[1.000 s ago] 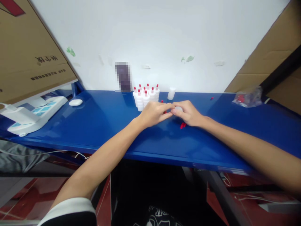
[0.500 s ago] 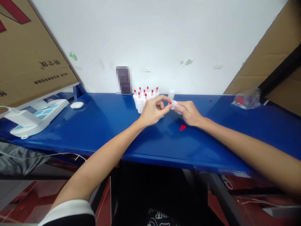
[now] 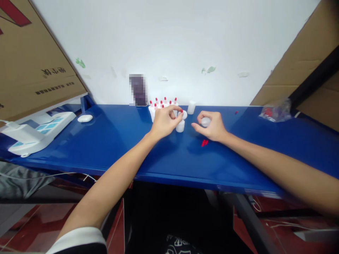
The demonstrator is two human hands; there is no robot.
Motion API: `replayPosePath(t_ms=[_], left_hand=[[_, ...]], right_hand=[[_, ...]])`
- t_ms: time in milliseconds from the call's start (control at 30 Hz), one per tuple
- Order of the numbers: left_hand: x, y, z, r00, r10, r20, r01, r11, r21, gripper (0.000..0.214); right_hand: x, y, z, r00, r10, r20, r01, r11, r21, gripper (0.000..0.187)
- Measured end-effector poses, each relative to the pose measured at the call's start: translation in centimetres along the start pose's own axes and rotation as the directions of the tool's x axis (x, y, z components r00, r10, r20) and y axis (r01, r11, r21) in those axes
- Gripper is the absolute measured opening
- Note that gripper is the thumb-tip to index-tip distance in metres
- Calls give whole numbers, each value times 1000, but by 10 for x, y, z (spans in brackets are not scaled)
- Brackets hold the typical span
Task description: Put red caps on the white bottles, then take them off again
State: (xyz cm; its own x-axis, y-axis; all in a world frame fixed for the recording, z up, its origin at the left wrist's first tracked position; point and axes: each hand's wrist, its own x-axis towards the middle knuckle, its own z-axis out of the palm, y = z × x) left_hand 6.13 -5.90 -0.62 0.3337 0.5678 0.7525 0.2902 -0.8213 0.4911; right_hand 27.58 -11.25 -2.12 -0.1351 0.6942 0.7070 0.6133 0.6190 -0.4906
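My left hand pinches a red-tipped white nozzle cap between thumb and fingers. Just beneath it a white bottle stands on the blue table, close to those fingertips. My right hand is curled around a round white piece, apparently a bottle, most of it hidden by the hand. Behind my left hand is a cluster of white bottles with red-tipped nozzles, partly covered. Another white bottle stands between the hands, farther back. Several small red tips lie in front of my right hand.
A power strip with a plugged-in charger and a white oval case are on the left. A blurred-out dark phone-like object leans on the wall. A clear bag with red pieces and one loose red tip lie right.
My hands have come apart: the left moved left with the red-tipped cap, while the right moved slightly right and curled around the white piece. A standing white bottle is now visible between them.
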Motion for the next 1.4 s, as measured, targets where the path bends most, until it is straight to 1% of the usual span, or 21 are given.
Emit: replayPosePath(t_ms=[133, 267, 367, 433, 500, 600, 667, 767, 833, 900, 1000, 1067, 1133, 1200, 1300, 1367, 1400], left_hand=[[-1, -2, 2, 1000, 8, -3, -8, 998, 70, 8], [-2, -4, 3, 1000, 26, -4, -26, 994, 110, 9], [-3, -3, 2, 996, 71, -48, -64, 990, 130, 18], [-3, -1, 1, 991, 116, -73, -105, 985, 139, 20], [-3, 2, 1, 981, 184, -60, -174, 974, 147, 26], [-3, 6, 1, 961, 274, -48, -262, 951, 166, 36], [-3, 9, 2, 953, 296, -65, -280, 942, 186, 36], [-3, 12, 2, 951, 299, -74, -281, 941, 191, 31], [-3, 12, 3, 950, 306, -64, -292, 942, 167, 25], [-4, 11, 4, 947, 319, -43, -310, 940, 143, 22], [-4, 11, 6, 935, 356, -9, -352, 929, 116, 26], [-6, 12, 8, 924, 381, 29, -383, 920, 84, 29], [-8, 14, 8, 917, 392, 75, -395, 918, 33, 30], [-10, 17, 9, 921, 374, 106, -375, 927, -12, 30], [-12, 18, 10, 918, 382, 110, -380, 924, -34, 13], [-12, 18, 10, 898, 428, 100, -429, 903, -18, 3], [-12, 18, 11, 887, 451, 101, -453, 892, -10, 4]], right_hand=[[-4, 3, -2, 996, -93, 17, 92, 994, 64, 33], [-2, 6, -1, 994, -80, 68, 81, 997, -15, 37], [0, 3, 1, 992, -76, 97, 84, 993, -81, 39], [2, -2, 1, 992, -76, 96, 86, 991, -103, 38], [2, -7, 2, 992, -71, 103, 79, 994, -72, 37], [2, -16, 1, 988, -84, 127, 82, 996, 20, 39], [2, -22, 1, 985, -107, 131, 100, 993, 59, 41], [1, -26, 2, 982, -134, 135, 124, 989, 80, 42], [1, -26, 4, 984, -115, 134, 105, 991, 83, 41], [0, -24, 6, 992, -61, 112, 50, 994, 101, 41], [0, -18, 7, 996, 35, 82, -47, 988, 147, 42], [0, -14, 7, 995, 54, 86, -67, 986, 155, 45], [0, -10, 6, 995, 12, 100, -24, 991, 129, 49], [0, -7, 4, 991, -71, 115, 64, 996, 67, 52], [0, -3, 2, 975, -171, 139, 180, 982, -55, 55], [0, -1, 1, 969, -196, 153, 213, 972, -100, 54], [0, 0, 1, 966, -202, 163, 221, 969, -109, 52]])
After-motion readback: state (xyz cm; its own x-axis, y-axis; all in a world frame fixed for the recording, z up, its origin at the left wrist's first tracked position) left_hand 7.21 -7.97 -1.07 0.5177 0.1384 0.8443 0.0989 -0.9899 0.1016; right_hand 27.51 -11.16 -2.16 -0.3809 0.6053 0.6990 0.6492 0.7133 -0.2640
